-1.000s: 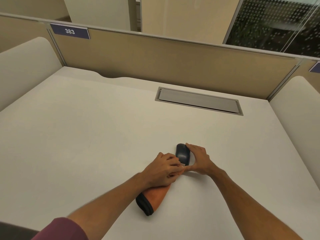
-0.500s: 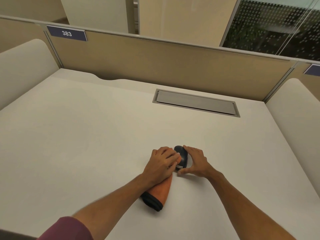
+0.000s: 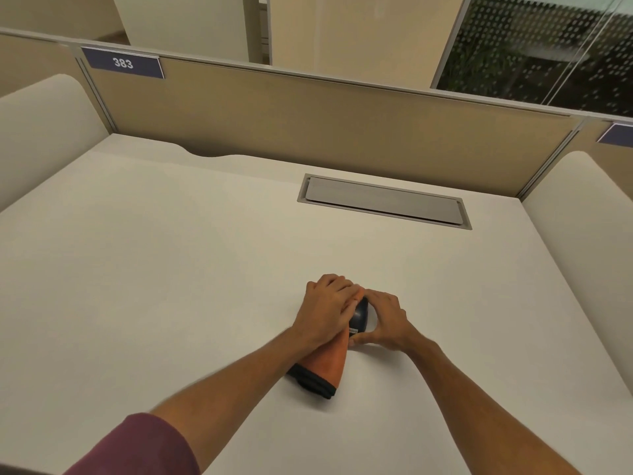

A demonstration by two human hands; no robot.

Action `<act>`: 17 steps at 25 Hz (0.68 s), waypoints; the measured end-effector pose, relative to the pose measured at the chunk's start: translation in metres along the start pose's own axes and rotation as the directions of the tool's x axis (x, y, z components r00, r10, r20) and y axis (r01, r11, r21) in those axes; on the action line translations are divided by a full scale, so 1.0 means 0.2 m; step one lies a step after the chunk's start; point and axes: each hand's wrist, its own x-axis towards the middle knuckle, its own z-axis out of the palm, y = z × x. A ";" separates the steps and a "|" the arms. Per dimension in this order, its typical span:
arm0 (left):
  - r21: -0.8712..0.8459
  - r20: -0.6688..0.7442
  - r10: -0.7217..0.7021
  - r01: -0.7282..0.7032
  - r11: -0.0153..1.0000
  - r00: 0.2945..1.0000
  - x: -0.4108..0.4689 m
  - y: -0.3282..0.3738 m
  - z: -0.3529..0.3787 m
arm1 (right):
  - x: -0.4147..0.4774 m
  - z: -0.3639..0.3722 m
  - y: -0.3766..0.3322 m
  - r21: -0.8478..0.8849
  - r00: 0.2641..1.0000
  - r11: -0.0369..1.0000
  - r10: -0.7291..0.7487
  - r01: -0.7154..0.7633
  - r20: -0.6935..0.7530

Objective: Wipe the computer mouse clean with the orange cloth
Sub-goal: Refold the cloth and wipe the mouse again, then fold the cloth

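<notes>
On the head view I saw the left hand gripping the orange cloth, fingers seemingly curled over it, pressing it onto the computer mouse at the bench's near middle, I judged to rub its top. The right hand pinched the mouse's sides, probably bracing it against sliding, yet shielding that flank from the cloth. A cable hatch lay well behind.

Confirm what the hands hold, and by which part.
Left hand grips the orange cloth by its far end; right hand holds the computer mouse, thumb at its near end, fingers on its right side.
</notes>
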 end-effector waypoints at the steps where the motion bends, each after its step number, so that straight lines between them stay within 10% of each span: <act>1: 0.017 0.017 -0.019 0.019 1.000 1.000 0.01 0.01 0.01 | 0.00 0.00 -0.01 0.009 1.000 1.000 -0.011 0.011 -0.006; 10: 0.045 0.154 -0.349 0.347 0.937 0.924 0.18 0.02 0.00 | 0.00 -0.01 0.01 -0.032 0.999 0.999 0.031 -0.030 0.021; 17: -0.025 0.196 -0.226 0.235 0.972 0.954 0.19 -0.02 -0.02 | 0.00 -0.01 0.02 -0.029 0.999 0.999 0.025 -0.025 0.025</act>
